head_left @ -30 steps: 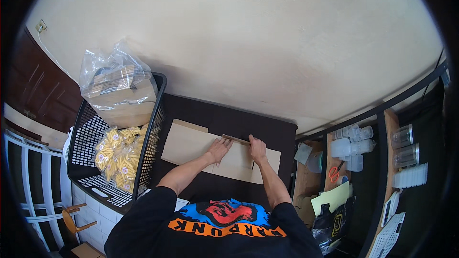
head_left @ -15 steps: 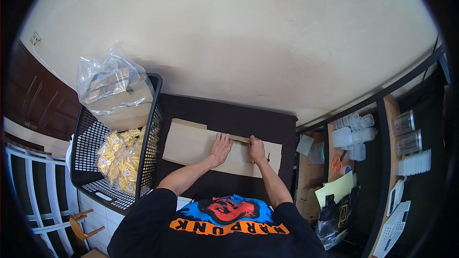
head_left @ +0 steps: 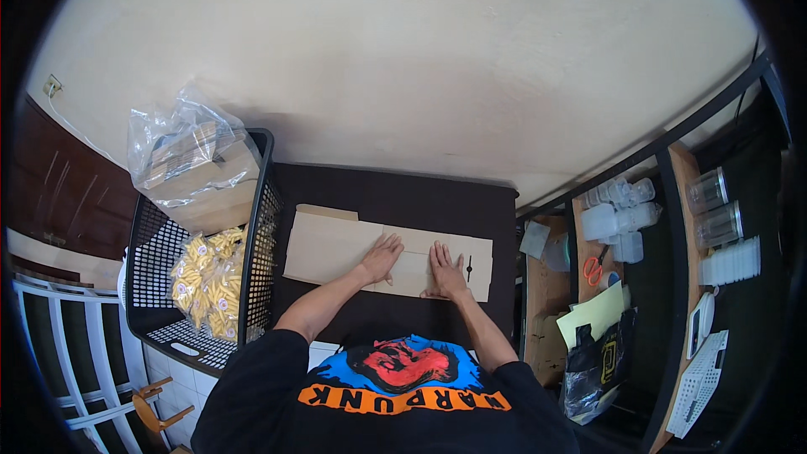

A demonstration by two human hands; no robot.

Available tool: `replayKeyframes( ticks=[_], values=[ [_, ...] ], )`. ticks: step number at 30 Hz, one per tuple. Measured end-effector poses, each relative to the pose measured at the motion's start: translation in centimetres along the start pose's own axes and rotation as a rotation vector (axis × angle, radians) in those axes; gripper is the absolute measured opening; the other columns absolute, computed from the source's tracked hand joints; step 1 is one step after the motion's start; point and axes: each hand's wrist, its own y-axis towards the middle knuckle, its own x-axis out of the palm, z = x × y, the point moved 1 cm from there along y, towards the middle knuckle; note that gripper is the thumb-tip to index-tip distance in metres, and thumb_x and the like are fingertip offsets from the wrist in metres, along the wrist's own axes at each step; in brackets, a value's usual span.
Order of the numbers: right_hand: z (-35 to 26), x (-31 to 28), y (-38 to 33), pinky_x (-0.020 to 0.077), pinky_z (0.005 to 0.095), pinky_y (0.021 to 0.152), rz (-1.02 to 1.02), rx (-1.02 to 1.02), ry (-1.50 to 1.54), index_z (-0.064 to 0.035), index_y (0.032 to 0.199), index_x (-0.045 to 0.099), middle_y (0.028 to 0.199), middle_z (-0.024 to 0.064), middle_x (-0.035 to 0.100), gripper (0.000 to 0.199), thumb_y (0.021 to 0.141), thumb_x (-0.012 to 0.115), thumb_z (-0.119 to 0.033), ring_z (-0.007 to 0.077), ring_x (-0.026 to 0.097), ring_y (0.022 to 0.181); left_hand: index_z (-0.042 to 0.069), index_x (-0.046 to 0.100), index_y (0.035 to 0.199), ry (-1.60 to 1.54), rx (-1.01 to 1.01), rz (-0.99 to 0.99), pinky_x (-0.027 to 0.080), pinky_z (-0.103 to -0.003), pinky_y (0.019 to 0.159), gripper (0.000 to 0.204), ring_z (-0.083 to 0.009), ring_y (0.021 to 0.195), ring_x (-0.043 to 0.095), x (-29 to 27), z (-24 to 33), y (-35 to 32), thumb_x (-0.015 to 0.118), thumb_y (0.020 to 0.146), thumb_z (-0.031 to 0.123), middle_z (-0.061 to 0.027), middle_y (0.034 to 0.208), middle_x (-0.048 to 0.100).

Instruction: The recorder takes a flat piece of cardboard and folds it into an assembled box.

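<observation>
A long piece of brown cardboard [head_left: 336, 248], creased and with a tab along its far left edge, lies on the dark table [head_left: 395, 189]. My left hand [head_left: 382, 259] rests flat on its middle, palm down, fingers pointing away from me. Just to the right, my right hand [head_left: 446, 271] presses on the same cardboard with fingers spread and thumb out to the side. A small dark slot shows in the cardboard beside the right hand's fingers. Neither hand holds anything.
On the left stands a black plastic crate [head_left: 262, 202] with bags of yellow snacks [head_left: 210, 282] and a clear bag of folded cardboard [head_left: 206, 176]. To the right, a shelf [head_left: 685, 168] carries plastic containers [head_left: 620, 223], orange scissors [head_left: 593, 271] and jars [head_left: 717, 224]. A wall [head_left: 378, 59] rises behind the table.
Both hands have let go of the cardboard's raised flap, which now lies flat. They have opened and settled palm down on it.
</observation>
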Motion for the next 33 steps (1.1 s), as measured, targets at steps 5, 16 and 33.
replayKeyframes(
  ticks=[5,16,33],
  values=[
    [1.7,-0.5,-1.4,0.0123,0.0719,0.119,-0.008,-0.021,0.004,-0.0037,0.162,0.008,0.170,0.0172,0.006,0.152,0.048,0.092,-0.060,0.0405,0.009,0.156,0.003,-0.004,0.162,-0.063,-0.190,0.118,-0.007,-0.068,0.121,0.159,-0.0319,0.158,-0.002,2.2,-1.1,-1.2,0.083,0.050,0.075,-0.0152,0.170,0.008],
    [11.6,2.0,9.5,0.0001,0.0713,0.120,0.022,-0.130,0.076,-0.0329,0.158,0.036,0.169,0.0209,0.007,0.137,0.036,0.087,-0.069,0.0446,0.006,0.156,0.004,0.016,0.161,-0.105,-0.013,-0.011,-0.006,-0.065,0.122,0.165,-0.0415,0.156,0.001,1.9,-9.4,7.2,0.091,0.028,0.066,-0.0240,0.168,0.008],
    [12.0,5.1,10.6,-0.0018,0.0723,0.119,0.077,-0.135,0.178,-0.0259,0.158,0.037,0.168,0.0252,0.005,0.129,0.045,0.092,-0.050,0.0437,0.007,0.156,-0.003,0.018,0.159,-0.042,-0.004,0.003,-0.006,-0.070,0.120,0.153,-0.0387,0.157,0.005,5.4,-9.4,9.1,0.092,0.041,0.060,-0.0291,0.166,0.012]
  ],
)
